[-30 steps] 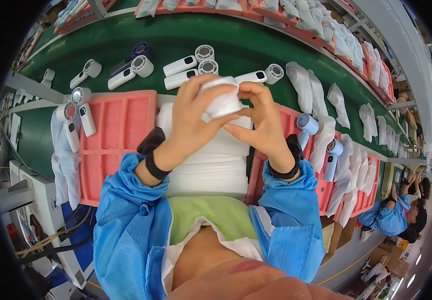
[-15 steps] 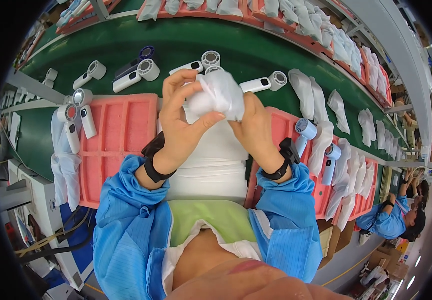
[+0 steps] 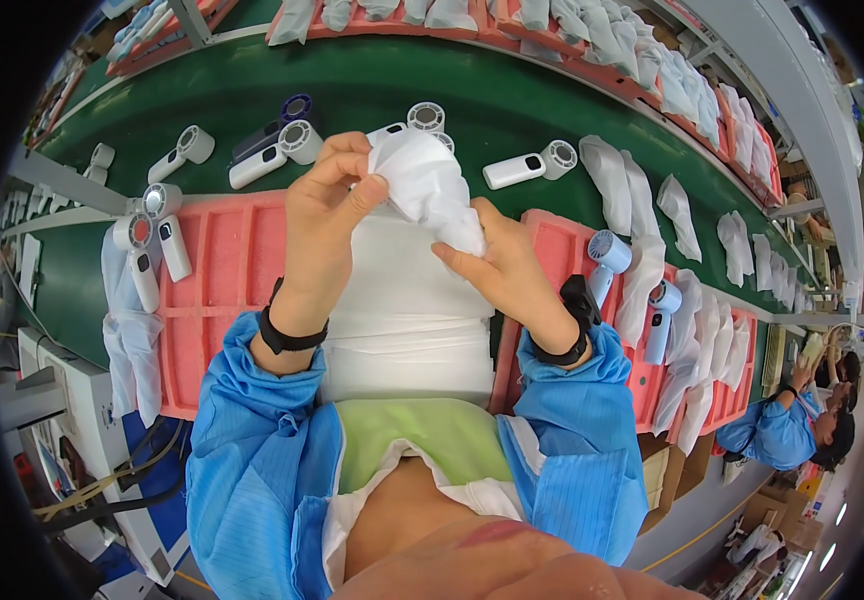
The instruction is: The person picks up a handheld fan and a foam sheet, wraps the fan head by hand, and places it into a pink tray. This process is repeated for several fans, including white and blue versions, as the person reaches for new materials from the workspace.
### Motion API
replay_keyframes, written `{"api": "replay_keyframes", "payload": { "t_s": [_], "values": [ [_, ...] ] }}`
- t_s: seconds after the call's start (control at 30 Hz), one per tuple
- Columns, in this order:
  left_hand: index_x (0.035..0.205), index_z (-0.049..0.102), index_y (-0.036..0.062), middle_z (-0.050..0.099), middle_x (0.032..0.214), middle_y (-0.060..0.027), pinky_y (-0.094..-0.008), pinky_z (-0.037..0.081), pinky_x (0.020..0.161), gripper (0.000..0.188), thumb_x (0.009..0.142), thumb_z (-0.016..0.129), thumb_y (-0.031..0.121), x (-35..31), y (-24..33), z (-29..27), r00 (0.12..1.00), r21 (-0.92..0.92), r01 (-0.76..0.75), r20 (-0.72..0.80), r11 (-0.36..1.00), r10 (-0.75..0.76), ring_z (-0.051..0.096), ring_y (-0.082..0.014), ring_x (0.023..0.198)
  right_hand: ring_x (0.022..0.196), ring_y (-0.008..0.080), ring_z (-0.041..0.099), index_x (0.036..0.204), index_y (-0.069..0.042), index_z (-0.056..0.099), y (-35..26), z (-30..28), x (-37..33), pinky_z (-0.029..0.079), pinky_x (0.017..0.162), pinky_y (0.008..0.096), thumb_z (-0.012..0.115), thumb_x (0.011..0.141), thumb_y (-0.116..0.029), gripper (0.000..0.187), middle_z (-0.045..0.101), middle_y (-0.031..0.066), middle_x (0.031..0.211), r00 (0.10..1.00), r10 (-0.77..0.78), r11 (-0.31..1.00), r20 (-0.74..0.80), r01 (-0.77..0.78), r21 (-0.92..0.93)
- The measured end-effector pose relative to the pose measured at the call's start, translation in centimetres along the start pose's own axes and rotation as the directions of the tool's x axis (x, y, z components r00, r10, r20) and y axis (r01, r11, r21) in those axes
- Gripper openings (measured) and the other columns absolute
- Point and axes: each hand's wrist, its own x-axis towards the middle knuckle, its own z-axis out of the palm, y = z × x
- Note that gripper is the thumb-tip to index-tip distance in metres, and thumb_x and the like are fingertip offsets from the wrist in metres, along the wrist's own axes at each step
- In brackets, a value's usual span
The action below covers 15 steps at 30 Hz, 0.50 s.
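Observation:
Between my hands, above a stack of white sleeves (image 3: 402, 330), is a wrapped handheld fan (image 3: 417, 180), its shape bulging through a thin white sleeve. My left hand (image 3: 324, 215) pinches the sleeve near its upper left edge with thumb and fingers. Lower down on the right, my right hand (image 3: 507, 265) closes around the narrower end, thumb pressed on it. The sleeve hides the fan itself. Just beyond my hands, a bare white handheld fan (image 3: 514, 172) lies on the green work surface (image 3: 352, 80), with others to its left.
A pink compartment tray (image 3: 220, 262) sits on my left, with fans by its far corner. To my right, another pink tray (image 3: 559, 240) bears blue fans (image 3: 608, 252) and several wrapped ones. Filled trays line the far shelf. A person (image 3: 777, 430) works at far right.
My left hand has shifted left and the right hand slightly lower. The wrapped fan, bunched up before, now stretches diagonally between them.

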Motion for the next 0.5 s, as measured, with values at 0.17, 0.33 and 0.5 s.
{"api": "replay_keyframes", "payload": {
  "t_s": [0.17,0.33,0.5],
  "values": [
    [0.089,0.064,0.0046,0.054,0.102,-0.0022,-0.0263,0.037,0.091,0.013,0.08,0.073,0.004,-0.8,0.5,0.8,0.997,0.197,-0.072,0.045,0.978,0.064,0.051,-0.0142,0.098,0.071,0.028,0.064,0.106,0.002,0.053,-0.1,-0.8,-0.2,0.047,0.063,0.0329,0.074,0.08,-0.016,0.038,0.063,0.0169,0.083,0.996,0.053,0.998,-0.079,-0.055,-0.028],
    [0.092,0.064,0.0056,0.058,0.095,-0.0005,-0.0257,0.038,0.087,0.011,0.083,0.071,0.007,0.6,0.4,0.1,0.957,-0.175,0.291,0.057,0.94,-0.285,0.051,-0.0124,0.089,0.082,0.0161,0.062,0.108,0.002,0.055,-0.8,-1.2,-0.3,0.046,0.069,0.0271,0.074,0.082,-0.017,0.037,0.064,0.0116,0.091,0.99,0.13,0.992,-0.057,-0.13,0.011],
    [0.094,0.064,0.0056,0.061,0.092,0.0015,-0.0275,0.042,0.08,0.012,0.087,0.07,0.013,1.9,-0.8,-1.0,0.887,-0.409,0.448,0.088,0.795,-0.454,0.053,-0.0109,0.085,0.09,0.0099,0.059,0.113,0.002,0.056,1.2,-3.7,0.3,0.046,0.074,0.0262,0.07,0.087,-0.02,0.037,0.065,0.0071,0.098,0.945,0.198,0.872,0.259,-0.291,0.394]
  ]
}}
